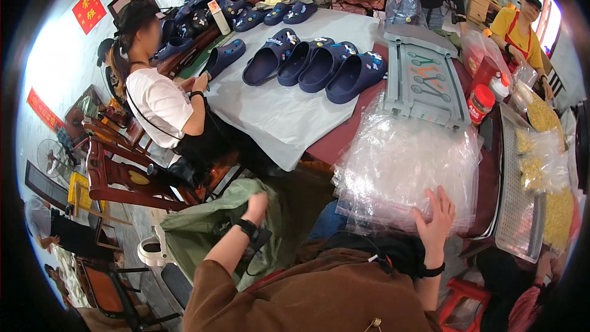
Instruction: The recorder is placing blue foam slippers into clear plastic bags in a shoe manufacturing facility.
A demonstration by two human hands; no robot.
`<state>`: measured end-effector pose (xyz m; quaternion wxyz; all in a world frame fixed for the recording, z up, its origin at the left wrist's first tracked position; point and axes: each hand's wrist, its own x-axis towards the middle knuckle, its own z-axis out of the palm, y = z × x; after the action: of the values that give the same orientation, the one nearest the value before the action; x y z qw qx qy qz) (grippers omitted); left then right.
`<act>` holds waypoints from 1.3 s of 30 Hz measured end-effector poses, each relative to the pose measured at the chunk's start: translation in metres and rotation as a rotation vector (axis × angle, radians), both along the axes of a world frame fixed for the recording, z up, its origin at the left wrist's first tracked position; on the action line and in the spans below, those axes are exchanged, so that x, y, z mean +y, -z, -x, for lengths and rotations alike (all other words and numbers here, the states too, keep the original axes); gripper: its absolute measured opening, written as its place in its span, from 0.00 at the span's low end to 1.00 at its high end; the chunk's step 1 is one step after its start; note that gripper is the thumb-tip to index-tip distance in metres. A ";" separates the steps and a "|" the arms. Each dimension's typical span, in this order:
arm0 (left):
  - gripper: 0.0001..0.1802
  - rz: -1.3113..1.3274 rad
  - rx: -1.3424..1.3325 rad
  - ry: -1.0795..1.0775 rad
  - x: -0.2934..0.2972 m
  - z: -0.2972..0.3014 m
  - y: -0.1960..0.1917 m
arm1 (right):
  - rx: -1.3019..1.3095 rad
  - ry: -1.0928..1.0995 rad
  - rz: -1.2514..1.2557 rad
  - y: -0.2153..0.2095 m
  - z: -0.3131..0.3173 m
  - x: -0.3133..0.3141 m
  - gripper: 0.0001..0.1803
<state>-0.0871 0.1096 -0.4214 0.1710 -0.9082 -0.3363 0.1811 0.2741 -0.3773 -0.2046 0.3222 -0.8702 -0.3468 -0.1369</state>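
My left hand (pixel 255 206) is at the upper edge of a green woven sack (pixel 212 215), its fingers curled in at the cloth. Dark contents in the sack are hard to make out. My right hand (pixel 434 216) rests with fingers spread on a stack of clear plastic bags (pixel 402 169) at the near table edge. Beyond the bags sits a grey plastic folding stool (pixel 424 77), laid flat. Left of it, several navy clogs (pixel 356 78) with colourful charms stand on a white sheet (pixel 270 120).
At the left table edge a person in a white top (pixel 157 101) handles a navy clog (pixel 223 58). A red-lidded jar (pixel 481 101) stands near a metal tray (pixel 519 190) and bags of yellow pieces (pixel 544 169) at right. A wooden chair (pixel 132 172) is at left, a red stool (pixel 467 292) below right.
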 end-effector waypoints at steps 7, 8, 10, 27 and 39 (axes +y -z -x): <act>0.13 1.509 -2.002 -0.791 -0.034 -0.054 -0.269 | -0.054 0.172 0.083 0.009 -0.006 -0.032 0.33; 0.12 1.426 -2.040 -0.778 -0.050 -0.059 -0.283 | -0.060 0.178 0.083 0.008 -0.006 -0.031 0.33; 0.11 1.354 -2.006 -0.793 -0.066 -0.065 -0.282 | -0.026 0.151 0.066 0.005 -0.004 -0.027 0.33; 0.54 0.620 -0.038 -0.109 -0.141 -0.102 -0.273 | -0.025 0.146 -0.015 0.006 -0.001 -0.033 0.33; 0.25 0.959 -0.465 0.552 -0.203 -0.223 -0.375 | -0.033 0.131 -0.010 0.012 -0.001 -0.034 0.33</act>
<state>0.1362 -0.0936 -0.0467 -0.2951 -0.9537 0.0026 0.0579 0.2747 -0.4111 -0.2163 0.3111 -0.8871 -0.2935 -0.1736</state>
